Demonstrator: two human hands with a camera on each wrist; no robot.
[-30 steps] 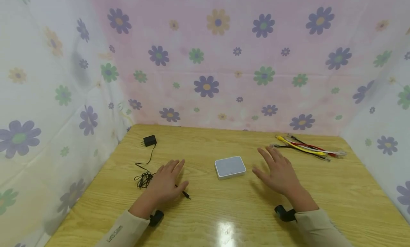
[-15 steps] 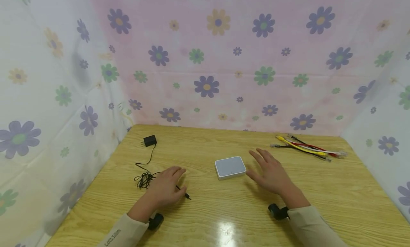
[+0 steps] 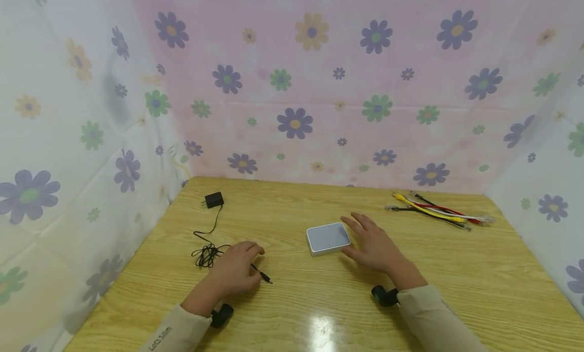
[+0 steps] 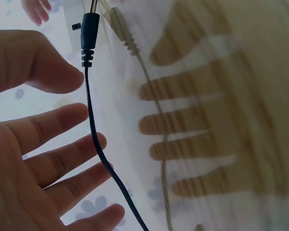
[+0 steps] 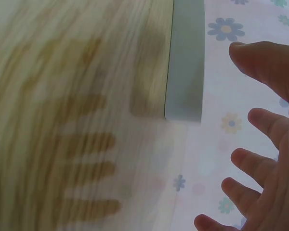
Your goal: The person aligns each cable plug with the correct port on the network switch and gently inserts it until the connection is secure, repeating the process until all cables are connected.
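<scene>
My left hand (image 3: 237,268), its fingers spread and slightly bent, hovers low over the thin black cable of a power adapter. The cable's barrel plug (image 3: 266,277) pokes out past the thumb; in the left wrist view the plug (image 4: 90,31) and cord run close to the thumb and fingertips, with no grip around them. A small white box with a grey top (image 3: 328,239) lies flat at mid-table. At its right edge is my right hand (image 3: 376,248), thumb and fingers apart. In the right wrist view the box's side (image 5: 185,62) shows a gap from the fingers.
The adapter's black plug block (image 3: 214,200) lies at the back left, with a tangled cord coil (image 3: 206,255) nearer me. Several short network cables in yellow, red, white and black (image 3: 438,210) lie at the back right. Flowered cloth (image 3: 319,88) encloses the wooden table (image 3: 292,311).
My right hand has moved left, closer to the white box. The left hand has lowered slightly toward the cable, its fingers bending a little more. The box and cables have stayed put.
</scene>
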